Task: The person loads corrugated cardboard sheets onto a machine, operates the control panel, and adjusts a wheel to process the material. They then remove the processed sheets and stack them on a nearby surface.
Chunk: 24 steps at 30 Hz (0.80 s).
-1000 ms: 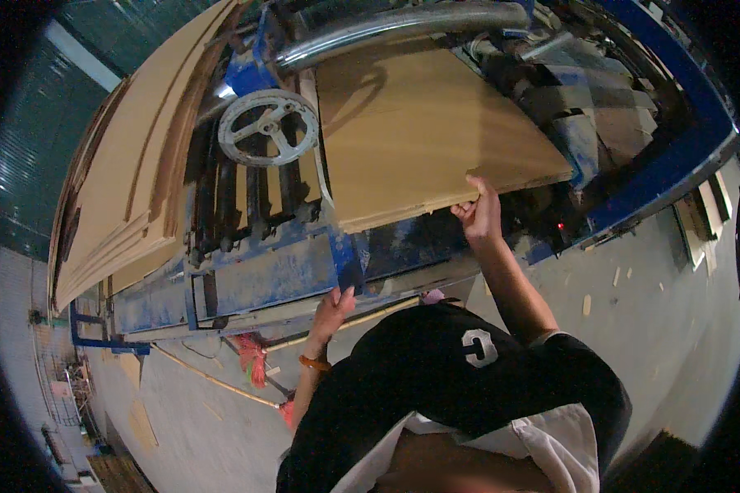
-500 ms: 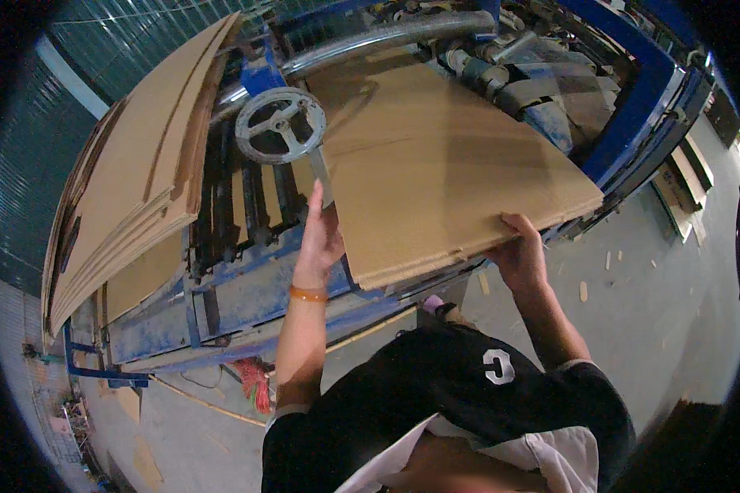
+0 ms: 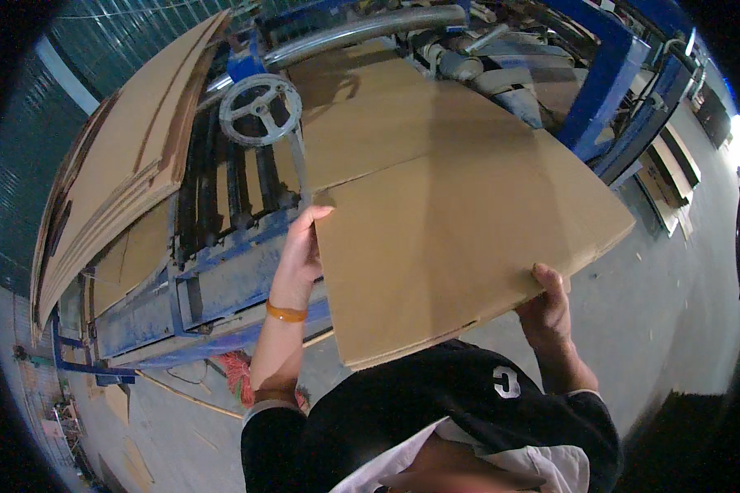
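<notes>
Between my hands is a stack of flat brown cardboard sheets [image 3: 460, 238], its near edge pulled out over the front of the machine and close to my body. My left hand [image 3: 307, 242] grips the left edge, thumb on top and the fingers hidden below. At the near right edge, my right hand [image 3: 547, 308] holds the stack with its thumb on top; its other fingers are underneath. Behind the stack, more cardboard [image 3: 362, 115] lies flat on the machine, with a crease or gap between the two.
A grey handwheel [image 3: 261, 110] stands left of the cardboard, near dark rollers [image 3: 237, 185]. Large cardboard sheets [image 3: 131, 156] lean in a pile at the left. A shiny metal roller [image 3: 370, 34] crosses the back, and a blue frame post [image 3: 604, 90] rises at the right.
The cardboard stack has come toward my body, and a line between it and the cardboard behind now shows. My left hand has closed its thumb over the left edge.
</notes>
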Tool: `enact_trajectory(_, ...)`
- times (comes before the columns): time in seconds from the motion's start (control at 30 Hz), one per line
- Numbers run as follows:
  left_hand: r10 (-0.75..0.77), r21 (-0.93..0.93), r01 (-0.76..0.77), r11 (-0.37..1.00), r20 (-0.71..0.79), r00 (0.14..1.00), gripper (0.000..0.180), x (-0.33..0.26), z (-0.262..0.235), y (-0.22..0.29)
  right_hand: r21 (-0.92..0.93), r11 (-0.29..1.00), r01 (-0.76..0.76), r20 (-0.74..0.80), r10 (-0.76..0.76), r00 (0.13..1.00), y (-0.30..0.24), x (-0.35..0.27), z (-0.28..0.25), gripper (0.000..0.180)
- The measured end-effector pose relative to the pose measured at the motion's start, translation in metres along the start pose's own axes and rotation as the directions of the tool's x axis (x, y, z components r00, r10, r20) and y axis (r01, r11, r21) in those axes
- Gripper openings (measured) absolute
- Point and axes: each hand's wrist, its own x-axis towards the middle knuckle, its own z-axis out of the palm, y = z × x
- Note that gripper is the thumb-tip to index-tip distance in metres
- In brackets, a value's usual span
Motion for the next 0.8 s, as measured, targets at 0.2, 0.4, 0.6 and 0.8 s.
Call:
enact_trajectory(0.2, 0.01, 0.013, -0.009, 1.0, -0.029, 1.0, 0.028, -0.056, 0.023, -0.046, 0.018, 0.994, -0.111, 0.005, 0.111, 0.994, 0.0, -0.056, -0.048, 0.049)
enact_trajectory(0.4, -0.072, -0.082, 0.065, 0.994, -0.079, 0.994, 0.028, -0.072, 0.013, -0.121, -0.235, 0.957, -0.172, -0.057, 0.164, 0.985, 0.013, -0.103, -0.084, 0.041)
enact_trajectory(0.6, 0.042, -0.068, -0.046, 0.997, -0.057, 0.998, 0.03, -0.11, 0.006, -0.177, -0.562, 0.825, -0.048, 0.103, 0.128, 0.986, 0.039, -0.135, -0.149, 0.049)
enact_trajectory(0.8, 0.279, 0.145, -0.27, 0.952, -0.045, 0.959, 0.031, -0.16, 0.037, -0.151, -0.758, 0.652, 0.022, 0.165, 0.159, 0.973, 0.057, -0.17, -0.191, 0.049)
